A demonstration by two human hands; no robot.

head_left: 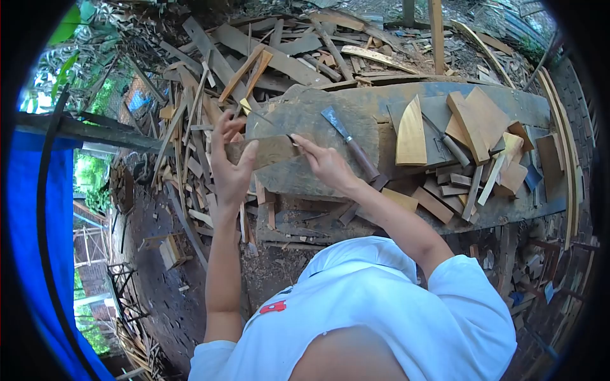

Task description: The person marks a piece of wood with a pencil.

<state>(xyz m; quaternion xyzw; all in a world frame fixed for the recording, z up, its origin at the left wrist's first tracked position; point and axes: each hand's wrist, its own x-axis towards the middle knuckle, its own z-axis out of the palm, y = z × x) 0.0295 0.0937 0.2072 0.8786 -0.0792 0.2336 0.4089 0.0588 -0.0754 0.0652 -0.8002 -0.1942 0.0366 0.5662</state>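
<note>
A flat brown wooden piece (273, 152) is held above a round wooden block (305, 178). My left hand (234, 149) grips its left end, with the thumb on its near face and the fingers raised behind. At its right end, my right hand (321, 162) has its fingers pinched together near a small dark tip. Whether that tip belongs to a separate tool, I cannot tell. A chisel (351, 144) with a metal blade and dark handle lies on the block, to the right of my right hand.
Right of the block, the bench (527, 95) carries a pale curved wooden piece (412, 134), a wooden-handled tool (454, 149) and several wood offcuts (486, 120). Scrap wood (273, 57) is heaped behind and to the left. A blue tarp (38, 209) hangs at far left.
</note>
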